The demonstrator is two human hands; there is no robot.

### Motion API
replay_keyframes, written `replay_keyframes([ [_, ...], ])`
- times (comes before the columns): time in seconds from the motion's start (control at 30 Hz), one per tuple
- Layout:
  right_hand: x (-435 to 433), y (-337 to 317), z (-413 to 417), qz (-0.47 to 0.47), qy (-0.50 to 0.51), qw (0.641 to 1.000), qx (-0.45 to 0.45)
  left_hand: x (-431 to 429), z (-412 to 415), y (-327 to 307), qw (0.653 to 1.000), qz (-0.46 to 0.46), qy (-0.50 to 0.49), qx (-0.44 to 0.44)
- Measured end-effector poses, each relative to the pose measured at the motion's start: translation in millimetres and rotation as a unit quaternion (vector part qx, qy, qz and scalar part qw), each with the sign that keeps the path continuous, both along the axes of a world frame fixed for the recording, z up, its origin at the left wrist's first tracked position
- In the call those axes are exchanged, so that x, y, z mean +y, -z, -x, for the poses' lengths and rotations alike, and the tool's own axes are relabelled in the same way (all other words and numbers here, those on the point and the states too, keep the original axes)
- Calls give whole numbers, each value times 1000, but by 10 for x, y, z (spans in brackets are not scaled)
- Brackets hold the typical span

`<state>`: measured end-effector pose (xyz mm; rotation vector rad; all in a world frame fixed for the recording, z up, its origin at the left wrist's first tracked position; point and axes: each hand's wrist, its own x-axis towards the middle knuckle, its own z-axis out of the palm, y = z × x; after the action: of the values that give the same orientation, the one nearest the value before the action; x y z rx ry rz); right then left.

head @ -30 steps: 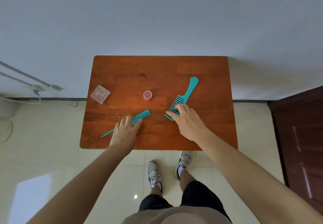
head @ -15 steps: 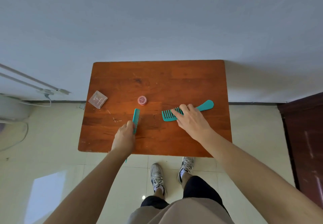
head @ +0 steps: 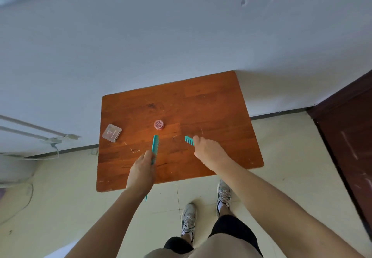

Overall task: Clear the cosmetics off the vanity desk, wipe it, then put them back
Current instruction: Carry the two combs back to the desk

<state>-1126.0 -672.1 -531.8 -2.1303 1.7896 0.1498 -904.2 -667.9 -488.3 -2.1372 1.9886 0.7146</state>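
Note:
The wooden vanity desk [head: 211, 104] stands against the wall. My left hand [head: 142, 172] grips a teal tail comb [head: 155, 146], teeth end pointing away from me, its thin tail sticking out below my wrist past the desk's front edge. My right hand [head: 209, 153] grips a wide-tooth teal comb [head: 189, 140]; only its toothed end shows to the left of my fist, the handle is hidden. A small round pink jar [head: 159, 125] sits mid-desk. A clear square plastic case [head: 112, 133] lies at the desk's left edge.
A dark wooden door [head: 350, 149] stands to the right. Grey rods and a cable [head: 40, 134] run along the wall at left, with a pale rounded object [head: 14, 169] below. My feet in white sneakers [head: 223, 195] stand on the tiled floor before the desk.
Both combs have come up off the desk in my hands. The wide-tooth comb's handle has vanished behind my right fist. The view has tilted and shifted left.

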Motion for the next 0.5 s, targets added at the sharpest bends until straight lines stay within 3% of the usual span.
replay_keyframes([
  [0.1, 202, -139, -5, -19, 117, 991, -64, -16, -67, -171, 996, 64, 21, 51],
  [0.23, 640, -439, 112, 60, 256, 954, -141, -76, -57, -373, 968, 176, 125, 130],
  [0.37, 1184, -835, 371, 132, 404, 880, -213, 2, 311, -584, 941, 185, 180, 220],
  [0.5, 1896, -1265, 672, 228, 523, 769, -290, 232, 1013, -882, 899, 172, 258, 309],
])
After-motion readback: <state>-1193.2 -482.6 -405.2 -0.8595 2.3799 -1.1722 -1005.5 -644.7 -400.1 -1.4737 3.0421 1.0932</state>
